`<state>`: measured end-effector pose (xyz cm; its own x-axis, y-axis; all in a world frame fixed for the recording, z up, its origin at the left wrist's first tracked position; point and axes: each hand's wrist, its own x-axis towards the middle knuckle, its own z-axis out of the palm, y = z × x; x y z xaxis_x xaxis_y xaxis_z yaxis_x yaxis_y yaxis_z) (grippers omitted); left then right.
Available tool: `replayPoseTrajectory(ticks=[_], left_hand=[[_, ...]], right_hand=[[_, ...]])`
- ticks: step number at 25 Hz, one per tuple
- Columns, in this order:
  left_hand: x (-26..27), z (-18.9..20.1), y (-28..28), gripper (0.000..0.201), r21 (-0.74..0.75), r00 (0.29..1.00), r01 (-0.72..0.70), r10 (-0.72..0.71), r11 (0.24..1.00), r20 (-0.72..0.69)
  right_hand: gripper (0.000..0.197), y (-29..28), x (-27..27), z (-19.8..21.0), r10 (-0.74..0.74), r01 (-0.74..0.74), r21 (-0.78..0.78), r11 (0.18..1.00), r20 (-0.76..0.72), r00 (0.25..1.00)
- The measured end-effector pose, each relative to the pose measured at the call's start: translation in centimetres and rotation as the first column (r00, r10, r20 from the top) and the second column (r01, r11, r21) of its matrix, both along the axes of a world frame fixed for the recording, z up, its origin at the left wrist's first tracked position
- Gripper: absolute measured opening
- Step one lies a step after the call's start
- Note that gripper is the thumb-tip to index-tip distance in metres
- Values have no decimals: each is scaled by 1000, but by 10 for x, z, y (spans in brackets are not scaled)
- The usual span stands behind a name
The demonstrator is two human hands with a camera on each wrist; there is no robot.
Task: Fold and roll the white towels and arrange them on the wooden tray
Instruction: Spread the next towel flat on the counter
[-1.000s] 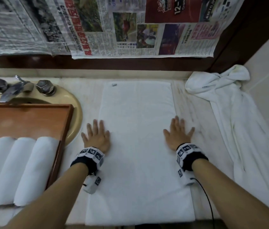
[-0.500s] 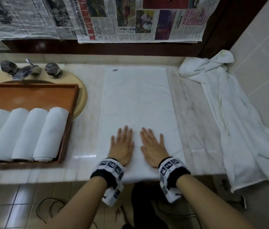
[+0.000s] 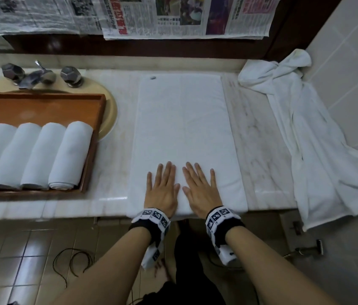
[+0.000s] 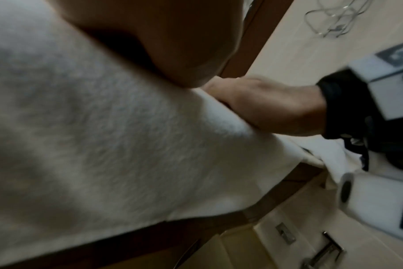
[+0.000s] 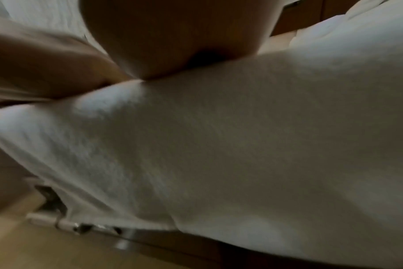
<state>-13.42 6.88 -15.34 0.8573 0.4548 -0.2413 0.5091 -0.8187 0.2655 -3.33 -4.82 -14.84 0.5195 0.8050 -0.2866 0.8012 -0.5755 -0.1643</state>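
Head view: both hands (image 3: pixel 182 190) flat, fingers straight, on folded towel (image 3: pixel 182 128); marble counter (image 3: pixel 259 150); tiled floor (image 3: pixel 19 249).

My left hand (image 3: pixel 162 190) and right hand (image 3: pixel 201 191) lie flat, palms down, side by side. Fingers are straight, slightly spread.

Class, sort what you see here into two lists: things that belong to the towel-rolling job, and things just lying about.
Part of the job:
flat towel
four rolled towels
wooden tray
crumpled towel
left hand
right hand

Just lying about:
tap
newspapers
cable
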Motion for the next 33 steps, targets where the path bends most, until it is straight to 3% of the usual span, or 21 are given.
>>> replayPoseTrajectory(ticks=[4, 7, 9, 12, 14, 21, 33], left_hand=[[-31, -3, 37, 63, 34, 996, -92, 92, 995, 7], [-31, 3, 51, 61, -36, 951, -307, 305, 951, -44], [-14, 11, 49, 62, -84, 926, -377, 372, 922, -67], [33, 21, 46, 60, -184, 984, -176, 175, 967, -20], [62, 25, 51, 58, -237, 994, -111, 105, 965, -36], [145, 26, 95, 56, -231, 997, -69, 56, 971, -60], [254, 22, 190, 54, -195, 990, -136, 127, 971, -56]], right_hand=[[64, -43, 30, -4, -153, 152, 9, 988, 65, 986], [65, -42, 48, 1, -431, 433, -82, 897, 44, 901], [66, -20, 50, 11, -506, 499, -150, 854, -11, 863], [62, 21, 51, 18, -209, 203, -93, 975, -59, 976], [60, 45, 62, 19, -90, 82, -67, 994, -121, 989], [59, 110, 143, 14, -75, 72, -30, 997, -143, 987], [58, 198, 278, 12, -40, 35, -49, 998, -99, 994]])
